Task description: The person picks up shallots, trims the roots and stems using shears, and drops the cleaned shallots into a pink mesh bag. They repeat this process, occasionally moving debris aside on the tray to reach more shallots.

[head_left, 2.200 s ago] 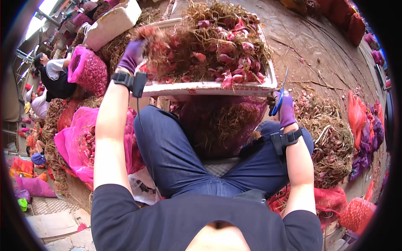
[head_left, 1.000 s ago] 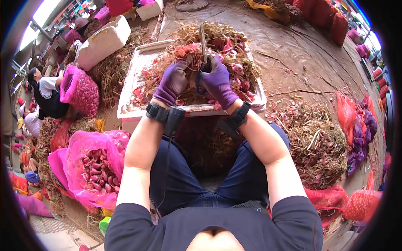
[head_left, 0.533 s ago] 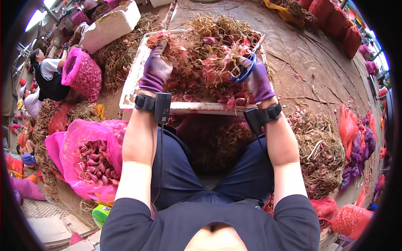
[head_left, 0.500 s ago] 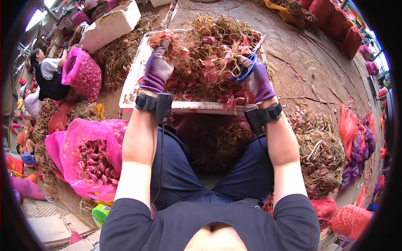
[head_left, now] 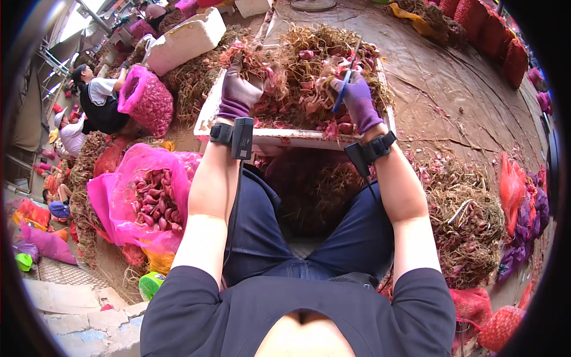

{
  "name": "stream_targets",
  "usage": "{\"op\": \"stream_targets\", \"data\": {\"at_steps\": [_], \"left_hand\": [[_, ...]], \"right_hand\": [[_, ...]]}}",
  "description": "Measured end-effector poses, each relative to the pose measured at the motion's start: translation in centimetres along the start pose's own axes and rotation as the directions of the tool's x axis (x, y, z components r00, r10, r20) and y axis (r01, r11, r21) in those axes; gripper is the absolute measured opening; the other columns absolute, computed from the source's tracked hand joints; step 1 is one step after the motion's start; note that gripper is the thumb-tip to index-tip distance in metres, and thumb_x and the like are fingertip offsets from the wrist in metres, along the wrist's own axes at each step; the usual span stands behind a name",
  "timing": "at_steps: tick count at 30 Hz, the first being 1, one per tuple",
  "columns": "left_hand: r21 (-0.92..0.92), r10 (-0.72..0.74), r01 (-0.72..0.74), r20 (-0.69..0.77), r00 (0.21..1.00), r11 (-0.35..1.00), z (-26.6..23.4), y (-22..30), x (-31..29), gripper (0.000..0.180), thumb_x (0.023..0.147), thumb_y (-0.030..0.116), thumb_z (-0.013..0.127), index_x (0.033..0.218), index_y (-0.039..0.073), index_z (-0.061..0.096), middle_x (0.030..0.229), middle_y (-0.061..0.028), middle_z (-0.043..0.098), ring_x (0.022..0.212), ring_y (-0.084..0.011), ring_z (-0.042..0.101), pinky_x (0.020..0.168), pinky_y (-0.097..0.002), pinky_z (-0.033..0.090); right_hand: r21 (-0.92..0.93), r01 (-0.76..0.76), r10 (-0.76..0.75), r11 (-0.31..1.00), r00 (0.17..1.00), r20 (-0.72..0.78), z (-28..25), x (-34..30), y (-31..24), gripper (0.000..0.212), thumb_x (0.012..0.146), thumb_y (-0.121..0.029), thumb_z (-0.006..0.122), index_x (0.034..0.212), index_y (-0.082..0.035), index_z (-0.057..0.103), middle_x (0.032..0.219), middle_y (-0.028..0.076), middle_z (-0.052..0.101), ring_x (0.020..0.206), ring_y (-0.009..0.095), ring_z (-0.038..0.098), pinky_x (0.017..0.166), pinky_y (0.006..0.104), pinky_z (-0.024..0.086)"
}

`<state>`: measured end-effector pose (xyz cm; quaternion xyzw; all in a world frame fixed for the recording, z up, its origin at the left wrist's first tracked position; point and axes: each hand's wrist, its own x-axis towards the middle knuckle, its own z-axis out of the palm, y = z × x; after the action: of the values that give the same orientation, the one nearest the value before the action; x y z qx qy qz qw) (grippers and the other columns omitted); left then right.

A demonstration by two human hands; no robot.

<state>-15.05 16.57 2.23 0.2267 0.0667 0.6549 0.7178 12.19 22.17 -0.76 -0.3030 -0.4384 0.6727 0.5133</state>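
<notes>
My left hand (head_left: 241,94), in a white-and-purple glove, is closed around a bunch of shallots (head_left: 270,78) with dry, stringy roots and loose pink skins. It holds them over the left side of a white foam box (head_left: 291,139). My gloved right hand (head_left: 360,102) grips scissors (head_left: 341,93) with a blue handle, seen nearly edge-on, a blade pointing up and away. Right beside its fingers lie pale shallot skins. Between the hands, a heap of shallots with dried tops (head_left: 318,44) fills the box, loose red bulbs along its near edge.
A pink mesh bag of shallots (head_left: 157,202) stands open by my left knee. Dried shallot bunches (head_left: 461,220) are piled at my right. Another foam box (head_left: 187,41) lies tilted at far left, near a person (head_left: 101,98) beside a full pink sack (head_left: 146,101). Red sacks (head_left: 482,33) line the far right.
The view has swung slightly, shifting the left-hand scene rightward. My right hand has turned, so the scissors' blue handle shows edge-on instead of as an open loop. My left hand keeps its bunch.
</notes>
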Motion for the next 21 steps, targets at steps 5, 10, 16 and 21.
{"op": "stream_targets", "data": {"at_steps": [5, 10, 16, 21], "left_hand": [[0.069, 0.100, -0.083, -0.294, 0.950, 0.994, 0.0, -2.4, 0.5, 0.038, 0.097, 0.030, 0.047, 0.128, 0.011, 0.058, 0.129, -0.0110, 0.060, 0.115, -0.0287, 0.056, 0.094, -0.0459, 0.046], [0.127, 0.018, 0.005, -0.179, 0.984, 0.992, -1.2, -6.2, 0.6, 0.036, 0.100, 0.031, 0.046, 0.122, 0.007, 0.060, 0.120, -0.0125, 0.065, 0.113, -0.0287, 0.060, 0.097, -0.0503, 0.046], [0.175, -0.105, 0.090, 0.073, 0.992, 0.980, 1.8, -8.0, 0.1, 0.040, 0.102, 0.015, 0.030, 0.135, -0.002, 0.045, 0.135, -0.0209, 0.051, 0.122, -0.0262, 0.053, 0.108, -0.0395, 0.040], [0.125, 0.050, -0.003, -0.383, 0.922, 0.992, 2.1, -6.6, 0.0, 0.041, 0.102, 0.027, 0.036, 0.125, -0.003, 0.052, 0.124, -0.0206, 0.060, 0.118, -0.0314, 0.057, 0.105, -0.0472, 0.044]], "right_hand": [[-0.831, 0.371, -0.511, 0.416, 0.851, 0.124, 1.6, -0.8, 0.2, 0.039, 0.079, -0.016, 0.070, 0.113, -0.010, 0.051, 0.088, 0.009, 0.066, 0.078, 0.026, 0.066, 0.069, 0.0385, 0.051], [-0.541, 0.442, -0.376, 0.716, 0.896, 0.234, 4.0, -1.8, 1.3, 0.034, 0.079, -0.015, 0.073, 0.104, -0.009, 0.051, 0.080, 0.008, 0.064, 0.070, 0.023, 0.063, 0.064, 0.0359, 0.051], [-0.563, 0.223, -0.211, 0.796, 0.974, 0.087, 2.8, -1.4, 1.5, 0.025, 0.080, -0.013, 0.069, 0.102, -0.006, 0.060, 0.079, 0.005, 0.065, 0.066, 0.015, 0.060, 0.065, 0.0319, 0.051], [-0.136, 0.072, -0.059, 0.988, 0.993, 0.098, 1.9, -1.1, -1.1, 0.035, 0.076, -0.004, 0.072, 0.108, -0.001, 0.057, 0.076, 0.004, 0.061, 0.058, 0.011, 0.059, 0.050, 0.0252, 0.055]]}}
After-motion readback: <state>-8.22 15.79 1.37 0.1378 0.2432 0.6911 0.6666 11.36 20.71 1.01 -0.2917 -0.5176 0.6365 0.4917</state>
